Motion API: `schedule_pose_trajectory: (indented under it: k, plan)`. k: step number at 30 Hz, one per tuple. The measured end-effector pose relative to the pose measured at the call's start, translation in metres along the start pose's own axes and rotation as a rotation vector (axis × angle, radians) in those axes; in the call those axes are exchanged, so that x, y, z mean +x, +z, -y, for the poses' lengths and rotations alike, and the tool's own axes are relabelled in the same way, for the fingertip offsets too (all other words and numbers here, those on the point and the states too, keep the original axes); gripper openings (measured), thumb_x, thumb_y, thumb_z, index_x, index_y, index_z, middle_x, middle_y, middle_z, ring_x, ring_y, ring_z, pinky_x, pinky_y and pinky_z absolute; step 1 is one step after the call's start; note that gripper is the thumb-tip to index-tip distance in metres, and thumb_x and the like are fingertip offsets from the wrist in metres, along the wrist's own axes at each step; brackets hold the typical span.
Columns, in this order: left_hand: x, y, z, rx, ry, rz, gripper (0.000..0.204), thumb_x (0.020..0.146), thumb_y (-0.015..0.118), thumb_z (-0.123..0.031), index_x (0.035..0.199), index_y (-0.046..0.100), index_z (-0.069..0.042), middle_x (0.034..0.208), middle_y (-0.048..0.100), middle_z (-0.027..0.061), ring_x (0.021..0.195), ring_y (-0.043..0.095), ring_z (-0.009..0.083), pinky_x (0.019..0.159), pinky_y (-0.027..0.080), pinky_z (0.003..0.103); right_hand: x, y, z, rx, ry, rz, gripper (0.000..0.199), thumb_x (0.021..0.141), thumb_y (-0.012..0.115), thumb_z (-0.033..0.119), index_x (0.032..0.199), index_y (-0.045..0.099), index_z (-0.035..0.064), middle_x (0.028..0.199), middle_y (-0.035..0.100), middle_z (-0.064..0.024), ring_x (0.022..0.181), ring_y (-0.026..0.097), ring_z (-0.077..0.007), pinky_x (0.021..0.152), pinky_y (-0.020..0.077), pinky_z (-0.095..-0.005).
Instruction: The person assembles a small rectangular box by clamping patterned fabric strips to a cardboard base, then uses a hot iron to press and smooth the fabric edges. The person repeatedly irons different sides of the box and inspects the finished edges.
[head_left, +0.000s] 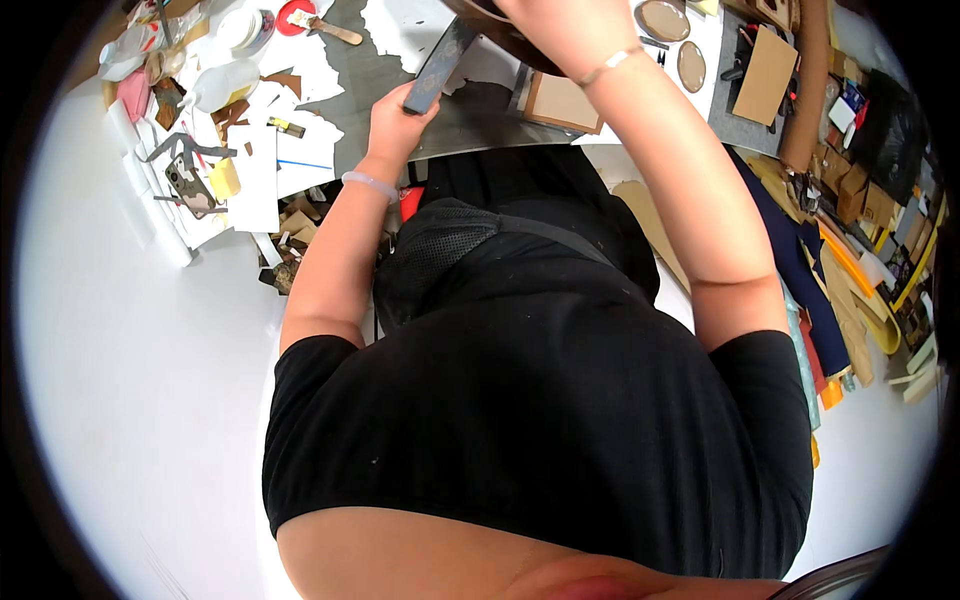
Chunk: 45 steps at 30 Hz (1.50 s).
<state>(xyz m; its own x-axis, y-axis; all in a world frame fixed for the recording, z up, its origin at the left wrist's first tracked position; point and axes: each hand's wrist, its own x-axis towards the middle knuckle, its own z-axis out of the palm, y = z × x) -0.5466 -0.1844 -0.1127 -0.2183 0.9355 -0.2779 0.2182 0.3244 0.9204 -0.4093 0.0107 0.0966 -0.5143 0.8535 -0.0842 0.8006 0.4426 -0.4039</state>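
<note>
Left hand closed around the lower end of a dark flat bar, which tilts up toward a brown round piece over the bench's near edge. Right hand rests on that piece at the frame top; grip can't be told, fingers cut off. Cardboard square just beside. Paper scraps clutter the bench's left end.

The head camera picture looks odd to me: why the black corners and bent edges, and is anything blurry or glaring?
Head view: a fisheye lens leaves a black ring and bends the grey work mat toward the rim; lighting is even and soft, the white floor washes out bright; the right hand at the top edge looks slightly smeared, the left hand sharp.
</note>
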Motion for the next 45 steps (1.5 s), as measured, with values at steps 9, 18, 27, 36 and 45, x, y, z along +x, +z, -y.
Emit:
schedule_pose_trajectory:
  k: [9,18,27,36,45]
  plan:
    - [0.0,0.002,0.007,-0.009,-0.008,0.004,0.022,0.082,0.08,-0.008,0.102,0.073,0.0,0.092,0.074,0.0085,0.082,0.068,0.016,0.078,0.055,0.032,-0.104,0.029,-0.018,-0.046,-0.174,0.05,0.041,0.086,0.076,0.03,0.121,0.058,0.0165,0.08,0.071,-0.012,0.069,0.072,-0.0312,0.059,0.0591,-0.0412]
    - [0.0,0.0,0.002,0.002,0.016,0.017,0.027,0.08,0.079,-0.007,0.106,0.074,-0.001,0.096,0.075,0.0113,0.085,0.072,0.0222,0.079,0.056,0.032,-0.052,0.011,-0.032,-0.106,0.055,0.116,0.042,0.091,0.069,0.042,0.121,0.058,0.0136,0.078,0.072,-0.0171,0.071,0.072,-0.0377,0.061,0.0585,-0.0485]
    - [0.001,0.003,0.003,0.006,0.022,0.008,0.026,0.08,0.08,-0.006,0.105,0.074,-0.002,0.094,0.074,0.0114,0.083,0.071,0.0217,0.078,0.056,0.032,-0.048,0.009,-0.047,-0.192,0.079,0.047,0.044,0.091,0.072,0.046,0.121,0.061,0.0154,0.076,0.073,-0.0119,0.071,0.073,-0.0337,0.06,0.0587,-0.044]
    - [-0.002,0.004,0.009,0.032,-0.072,0.017,0.025,0.083,0.077,-0.005,0.107,0.074,-0.001,0.099,0.076,0.0149,0.09,0.073,0.0227,0.083,0.056,0.032,-0.108,0.032,-0.004,-0.107,-0.205,0.152,0.049,0.082,0.078,0.027,0.126,0.059,0.0158,0.08,0.071,-0.0088,0.069,0.073,-0.0281,0.061,0.0594,-0.0389]
    - [-0.001,-0.004,-0.015,0.207,0.106,0.069,0.07,0.08,0.086,-0.019,0.141,0.056,-0.003,0.127,0.067,0.0217,0.115,0.067,0.0354,0.097,0.054,0.041,0.013,-0.027,-0.12,-0.199,0.199,-0.152,0.05,0.09,0.07,0.05,0.124,0.063,0.0141,0.094,0.074,-0.0233,0.09,0.071,-0.0452,0.078,0.0578,-0.0525]
